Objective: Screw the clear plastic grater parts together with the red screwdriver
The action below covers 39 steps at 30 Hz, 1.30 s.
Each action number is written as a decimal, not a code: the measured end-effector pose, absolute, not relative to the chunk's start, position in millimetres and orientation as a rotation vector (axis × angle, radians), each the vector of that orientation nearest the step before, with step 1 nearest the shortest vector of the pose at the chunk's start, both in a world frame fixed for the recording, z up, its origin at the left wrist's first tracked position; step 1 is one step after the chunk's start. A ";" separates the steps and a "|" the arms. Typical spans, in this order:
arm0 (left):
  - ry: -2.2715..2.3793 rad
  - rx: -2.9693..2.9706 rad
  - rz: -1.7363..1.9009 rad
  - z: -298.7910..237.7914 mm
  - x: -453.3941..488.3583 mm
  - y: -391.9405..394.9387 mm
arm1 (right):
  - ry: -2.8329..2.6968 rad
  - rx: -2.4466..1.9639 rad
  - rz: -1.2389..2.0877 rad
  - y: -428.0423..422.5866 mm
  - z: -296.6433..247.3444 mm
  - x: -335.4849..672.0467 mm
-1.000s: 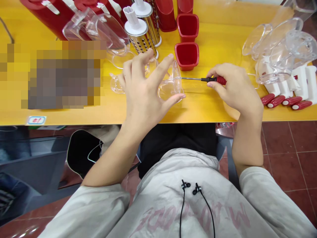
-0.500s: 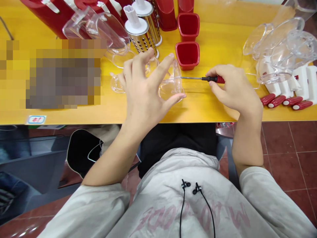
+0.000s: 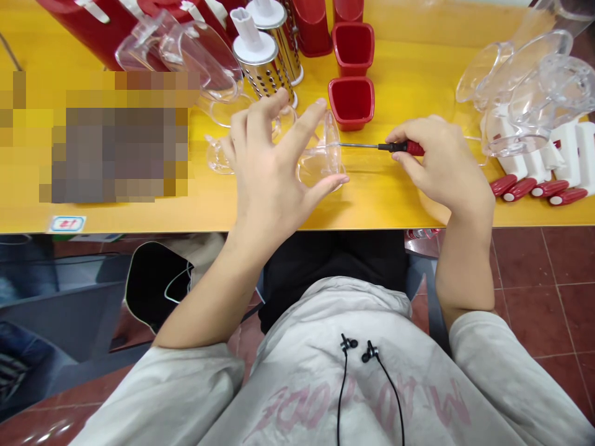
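Left fingers (image 3: 302, 133) are spread loose around the clear cup (image 3: 320, 164), right fingers (image 3: 416, 131) pinch the screwdriver (image 3: 402, 147); one slipped tip could knock the cup free.

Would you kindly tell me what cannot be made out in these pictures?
Screwdriver tip, right hand: head view, lost against the clear plastic piece; contact unclear.
Part of that piece: head view, behind the left hand.
Left of the table: head view, under a pixelated patch.
Tall red container: head view, cut off by the top edge.
Sticker: head view, too small to read.
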<state>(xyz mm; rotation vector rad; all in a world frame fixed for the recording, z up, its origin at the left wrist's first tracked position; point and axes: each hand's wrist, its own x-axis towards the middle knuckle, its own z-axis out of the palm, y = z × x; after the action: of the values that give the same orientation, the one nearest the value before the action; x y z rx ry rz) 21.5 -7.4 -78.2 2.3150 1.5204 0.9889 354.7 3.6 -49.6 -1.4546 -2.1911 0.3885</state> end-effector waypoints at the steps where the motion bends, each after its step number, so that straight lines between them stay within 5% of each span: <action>1: 1.528 2.325 1.001 -78.8 21.7 -7.4 | -2.191 -1.452 0.389 3.6 -49.6 354.8; 39: 1.486 2.277 0.981 -77.9 20.1 -7.8 | -2.179 -1.450 0.398 5.5 -50.7 362.2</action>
<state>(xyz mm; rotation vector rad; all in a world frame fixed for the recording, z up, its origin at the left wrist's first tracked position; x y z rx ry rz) 20.1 -7.8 -77.9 2.2773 1.4855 0.9811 362.2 5.5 -50.7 -1.4503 -2.1790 0.3977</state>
